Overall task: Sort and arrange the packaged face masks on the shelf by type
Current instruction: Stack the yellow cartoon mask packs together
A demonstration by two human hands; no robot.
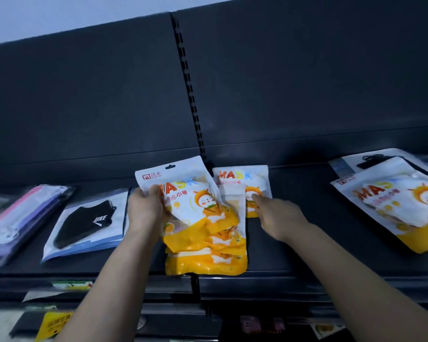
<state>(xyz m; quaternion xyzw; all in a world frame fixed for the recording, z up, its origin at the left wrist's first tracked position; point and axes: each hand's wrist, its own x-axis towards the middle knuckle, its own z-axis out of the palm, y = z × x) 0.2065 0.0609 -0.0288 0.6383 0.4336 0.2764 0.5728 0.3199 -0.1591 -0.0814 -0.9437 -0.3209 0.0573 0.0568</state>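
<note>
Left hand (143, 206): clamped on the left edge of the top orange mask pack (193, 208), which lies on the orange stack (208, 260). The stack's lower edge meets the front lip of the shelf (294, 243).

Right hand (274, 213): fingers straight, holding nothing, tips over the rear orange pack (242, 176) behind the stack; contact cannot be told.

Left of the stack: black mask pack (87, 223), just beside it.

Right of the stack: bare shelf, then another orange pack (393, 208), well apart.

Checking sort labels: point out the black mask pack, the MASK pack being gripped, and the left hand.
black mask pack (84, 224), head view, on the black mask inside.
gripped MASK pack (206, 200), head view, on its cartoon face.
left hand (143, 206), head view, on the back of the hand.
</note>
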